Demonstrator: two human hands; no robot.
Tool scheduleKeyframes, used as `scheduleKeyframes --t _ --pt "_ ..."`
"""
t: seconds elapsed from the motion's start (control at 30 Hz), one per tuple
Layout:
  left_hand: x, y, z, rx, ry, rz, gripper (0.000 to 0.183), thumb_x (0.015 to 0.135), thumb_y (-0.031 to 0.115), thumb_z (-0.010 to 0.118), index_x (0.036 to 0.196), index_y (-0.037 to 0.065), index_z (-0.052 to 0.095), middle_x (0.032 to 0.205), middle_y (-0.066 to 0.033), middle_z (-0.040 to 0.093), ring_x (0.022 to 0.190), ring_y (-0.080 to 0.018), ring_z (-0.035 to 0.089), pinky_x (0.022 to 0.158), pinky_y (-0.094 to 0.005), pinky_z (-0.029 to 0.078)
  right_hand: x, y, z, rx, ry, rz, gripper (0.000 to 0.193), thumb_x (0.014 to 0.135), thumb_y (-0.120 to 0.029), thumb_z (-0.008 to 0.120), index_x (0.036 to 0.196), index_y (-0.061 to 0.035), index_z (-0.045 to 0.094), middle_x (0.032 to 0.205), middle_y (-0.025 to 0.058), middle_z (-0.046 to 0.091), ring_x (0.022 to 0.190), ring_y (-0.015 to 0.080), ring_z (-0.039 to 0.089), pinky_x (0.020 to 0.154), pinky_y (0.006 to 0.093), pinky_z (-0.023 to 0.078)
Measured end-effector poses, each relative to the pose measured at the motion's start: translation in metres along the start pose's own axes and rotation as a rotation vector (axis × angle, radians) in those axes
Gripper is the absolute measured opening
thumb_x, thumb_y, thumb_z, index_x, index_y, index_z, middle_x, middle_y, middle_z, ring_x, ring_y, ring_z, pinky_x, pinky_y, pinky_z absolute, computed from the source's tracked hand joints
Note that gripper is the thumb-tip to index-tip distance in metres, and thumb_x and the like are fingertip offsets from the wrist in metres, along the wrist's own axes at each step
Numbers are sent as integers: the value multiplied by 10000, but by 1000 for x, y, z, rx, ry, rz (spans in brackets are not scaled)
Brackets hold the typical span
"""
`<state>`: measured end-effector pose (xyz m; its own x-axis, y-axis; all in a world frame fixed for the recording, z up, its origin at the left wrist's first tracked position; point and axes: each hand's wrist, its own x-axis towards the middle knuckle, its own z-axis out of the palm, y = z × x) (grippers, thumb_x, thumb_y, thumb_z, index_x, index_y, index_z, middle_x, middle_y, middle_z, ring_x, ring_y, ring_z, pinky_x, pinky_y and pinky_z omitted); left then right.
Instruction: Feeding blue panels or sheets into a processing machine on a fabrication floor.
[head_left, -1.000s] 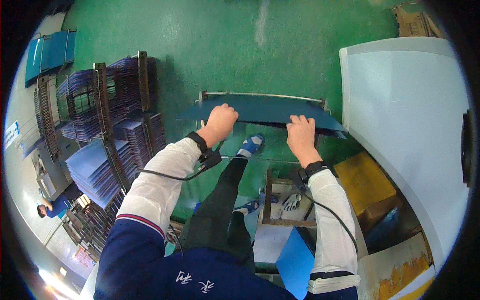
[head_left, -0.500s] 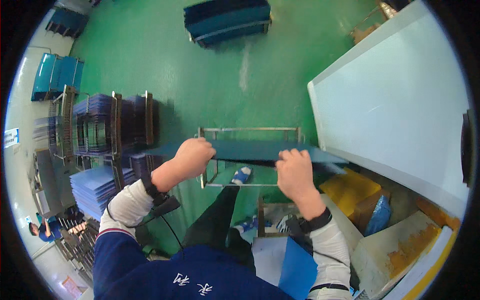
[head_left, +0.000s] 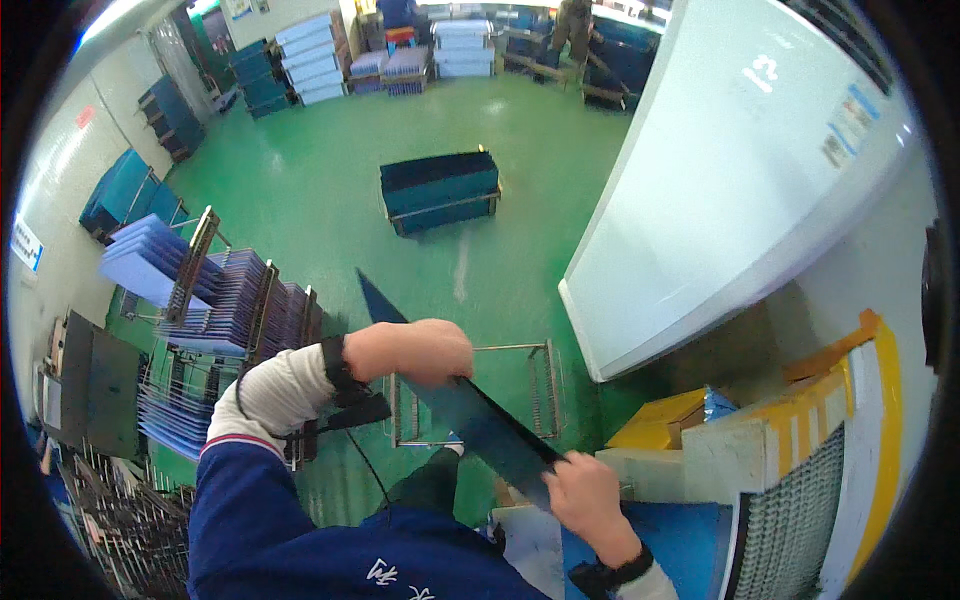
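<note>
A thin dark teal sheet (head_left: 465, 430) is held in front of my body, slanting from the far left down to the near right. My left hand (head_left: 425, 350) is closed on its far part. Lower and to the right, my right hand (head_left: 588, 500) grips its near end, with the fingers curled over the edge. Beneath the sheet, a low metal frame rack (head_left: 512, 347) stands on the floor, partly covered by the sheet and my left hand. Dark bands circle both wrists, and a cable hangs from the left one.
Racks of purple-blue sheets (head_left: 235, 300) stand at left, near my left elbow. A teal bin-like load (head_left: 445, 208) sits on the green floor ahead. To the right are a big white cabinet (head_left: 720, 190), a yellow box (head_left: 655, 420) and a blue panel (head_left: 650, 545). People and stacks are far off.
The sheet has turned from lying straight across to a steep slant. My right hand has come nearer my body, and the left has shifted right. The view has tipped up toward the far room.
</note>
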<state>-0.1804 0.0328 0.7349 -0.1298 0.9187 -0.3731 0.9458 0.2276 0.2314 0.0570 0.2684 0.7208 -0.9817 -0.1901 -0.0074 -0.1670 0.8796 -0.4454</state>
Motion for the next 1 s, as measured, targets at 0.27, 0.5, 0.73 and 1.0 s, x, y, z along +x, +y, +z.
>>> scheduleKeyframes --t 0.27,0.5,0.73,1.0 --pt "61 239 -38 56 51 472 135 719 172 643 755 45 672 715 -181 623 758 -390 613 650 -479 477 -280 -58 -44 -89 109 438 170 754 -181 657 658 -50 608 745 119 591 713 325 600 600 433 479" --pt "165 404 11 145 -33 851 160 716 181 637 779 37 667 743 -177 633 736 -386 620 632 -492 480 -460 -73 -31 -133 266 700 144 741 -188 671 707 -50 649 758 98 598 715 308 599 615 433 474" --pt "249 533 49 181 -50 983 193 698 183 642 816 35 679 751 -157 647 745 -372 639 624 -473 499 -586 -47 -4 -205 272 889 182 729 -206 690 685 -38 637 775 126 602 740 345 598 633 458 468" --pt "291 536 85 135 48 843 219 687 149 636 879 51 671 815 -135 661 785 -340 654 627 -461 506 -618 41 42 -167 236 1001 313 703 -254 712 710 36 595 836 233 626 795 414 601 701 495 466"
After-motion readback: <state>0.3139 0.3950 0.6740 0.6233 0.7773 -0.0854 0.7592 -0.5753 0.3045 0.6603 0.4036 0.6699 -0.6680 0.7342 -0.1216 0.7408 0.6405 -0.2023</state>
